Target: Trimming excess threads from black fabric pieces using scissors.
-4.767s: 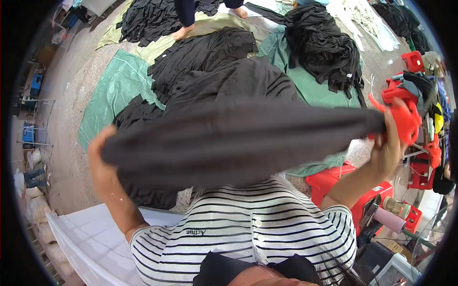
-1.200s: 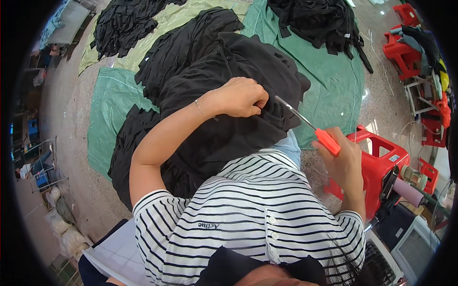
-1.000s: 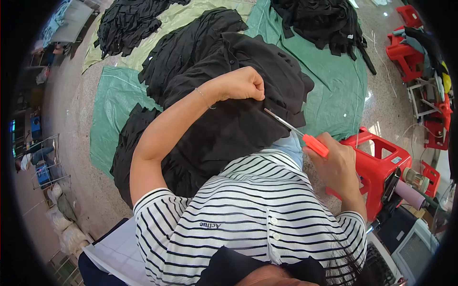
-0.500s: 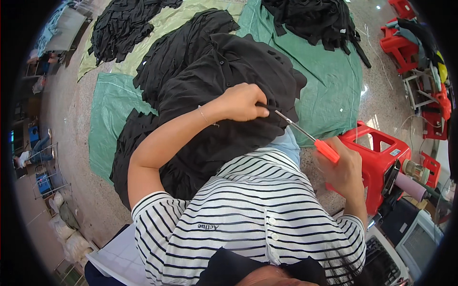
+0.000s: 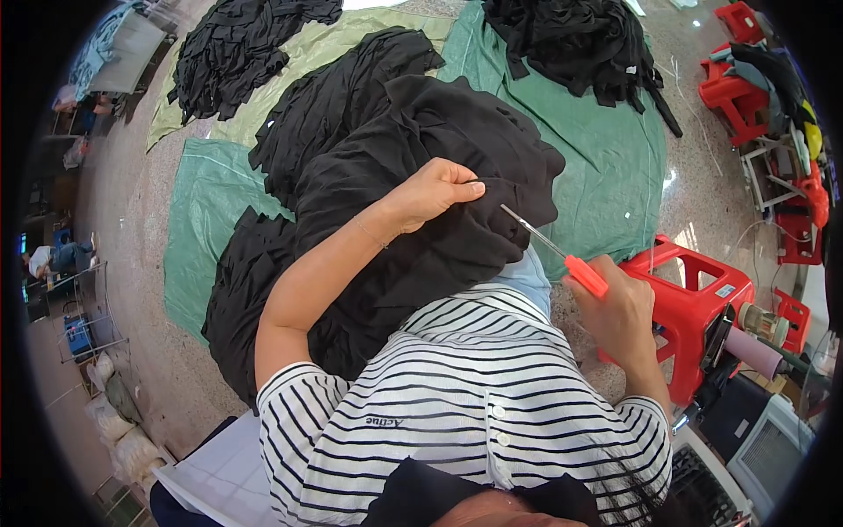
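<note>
My left hand (image 5: 436, 195) is closed, thumb and forefinger pinching the fabric of a black garment (image 5: 369, 198) spread over my lap. In my right hand (image 5: 617, 307) is a red-handled tool (image 5: 586, 275) with a thin, straight metal shaft; its exact kind is too small to tell. The shaft's tip points up and left toward the pinched fabric, a short gap away from my left fingertips. The right fingers wrap round the handle.
Piles of black garments lie at the far left (image 5: 233, 53) and far right (image 5: 571, 44) on green and yellowish sheets. Beside my right arm stands a red plastic stool (image 5: 694, 272) with several objects around it. More red stools (image 5: 733, 97) stand farther right.
My left hand has shifted slightly and pinches the fabric with thumb and finger visible. My right hand has moved a little left with the tool, its tip now apart from the left hand's fabric.
</note>
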Action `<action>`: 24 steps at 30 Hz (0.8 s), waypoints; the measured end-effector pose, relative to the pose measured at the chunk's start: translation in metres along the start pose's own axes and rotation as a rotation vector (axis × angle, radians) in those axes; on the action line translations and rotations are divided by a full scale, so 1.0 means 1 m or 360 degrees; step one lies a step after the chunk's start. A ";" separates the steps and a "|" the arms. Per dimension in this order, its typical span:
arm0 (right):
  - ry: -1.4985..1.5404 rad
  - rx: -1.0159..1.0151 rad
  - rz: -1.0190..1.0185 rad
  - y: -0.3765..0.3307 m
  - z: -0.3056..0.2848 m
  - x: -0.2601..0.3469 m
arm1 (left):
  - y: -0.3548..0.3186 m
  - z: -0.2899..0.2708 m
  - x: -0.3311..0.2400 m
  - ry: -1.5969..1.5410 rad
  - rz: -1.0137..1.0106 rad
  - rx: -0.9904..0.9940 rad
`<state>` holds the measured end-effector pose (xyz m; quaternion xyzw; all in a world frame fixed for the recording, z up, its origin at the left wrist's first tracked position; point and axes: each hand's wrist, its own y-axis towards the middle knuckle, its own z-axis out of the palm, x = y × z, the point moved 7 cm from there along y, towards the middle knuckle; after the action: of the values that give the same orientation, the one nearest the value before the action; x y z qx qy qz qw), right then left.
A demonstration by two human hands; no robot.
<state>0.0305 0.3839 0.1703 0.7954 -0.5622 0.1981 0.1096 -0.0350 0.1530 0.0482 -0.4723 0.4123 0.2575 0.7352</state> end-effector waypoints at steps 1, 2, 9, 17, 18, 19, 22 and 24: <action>0.0011 0.0018 -0.0009 0.002 0.001 0.000 | 0.000 0.000 -0.001 -0.0077 0.0036 -0.0019; 0.0008 0.0019 -0.0025 0.003 0.002 0.001 | -0.002 0.000 -0.003 -0.0154 0.0074 -0.0042; 0.0812 -0.0786 0.0554 -0.002 -0.029 -0.069 | -0.184 -0.112 -0.053 -0.0727 0.1744 -0.1401; 0.0839 -0.0580 0.0396 0.040 0.015 -0.090 | -0.121 -0.062 0.003 -0.1848 0.1454 -0.0345; 0.0841 -0.0531 0.0392 0.046 0.020 -0.086 | -0.107 -0.062 0.003 -0.0736 0.1315 -0.0667; 0.0835 -0.0500 0.0417 0.051 0.024 -0.083 | -0.100 -0.045 -0.008 -0.0752 0.0970 -0.0763; 0.0800 -0.0465 0.0410 0.060 0.031 -0.068 | -0.104 -0.019 0.015 -0.0221 0.0690 -0.0858; 0.0766 -0.0446 0.0408 0.062 0.029 -0.062 | -0.131 -0.003 0.016 0.0254 0.0960 -0.1010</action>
<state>-0.0399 0.4036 0.1145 0.6254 -0.6376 0.3135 0.3224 0.0730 0.0951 0.0974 -0.5514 0.4878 0.5371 0.4117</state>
